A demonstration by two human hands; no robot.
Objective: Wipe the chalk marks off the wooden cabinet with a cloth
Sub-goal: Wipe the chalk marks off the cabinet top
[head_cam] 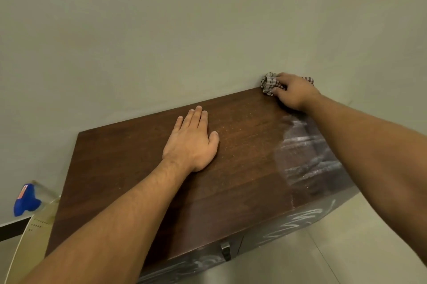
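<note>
Nothing readable anywhere. Orange label (21, 192) on the blue object (27, 205), lower left: blurred, illegible. Rows of dark dots on the pale sheet (38, 221) beneath: no legible print. Chalk scribbles (309, 214) on the cabinet (138, 168) front, lower right: loops only, no letters.

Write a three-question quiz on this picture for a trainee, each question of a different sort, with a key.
1. Multiple choice: where on top of the cabinet does the right hand hold the cloth?
A) near left corner
B) far right corner
C) middle of the front edge
2. True or false: the left hand grips a second cloth.
3. Fill in: the white chalk smear on the top lies toward its ____ side.

Key
1. B
2. False: it lies flat on the cabinet, fingers straight, holding nothing.
3. right
</note>
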